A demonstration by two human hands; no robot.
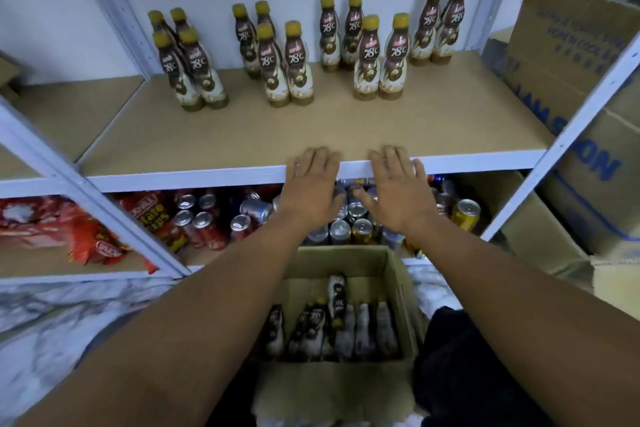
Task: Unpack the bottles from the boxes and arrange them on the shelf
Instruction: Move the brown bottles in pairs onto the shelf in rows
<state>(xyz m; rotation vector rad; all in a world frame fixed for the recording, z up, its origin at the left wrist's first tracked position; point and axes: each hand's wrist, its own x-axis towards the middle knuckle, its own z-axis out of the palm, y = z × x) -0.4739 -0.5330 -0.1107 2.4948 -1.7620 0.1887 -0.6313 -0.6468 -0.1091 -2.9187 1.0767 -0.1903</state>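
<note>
Left hand (313,184) and right hand (394,185) flat, empty — box (398,291) bottles (337,326) blurred, uncountable.

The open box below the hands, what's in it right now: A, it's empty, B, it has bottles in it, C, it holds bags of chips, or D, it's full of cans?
B: the open box on the floor holds several bottles with brown and cream labels like those standing on the shelf, while the cans and the chip bags sit on the lower shelf behind it.
</note>
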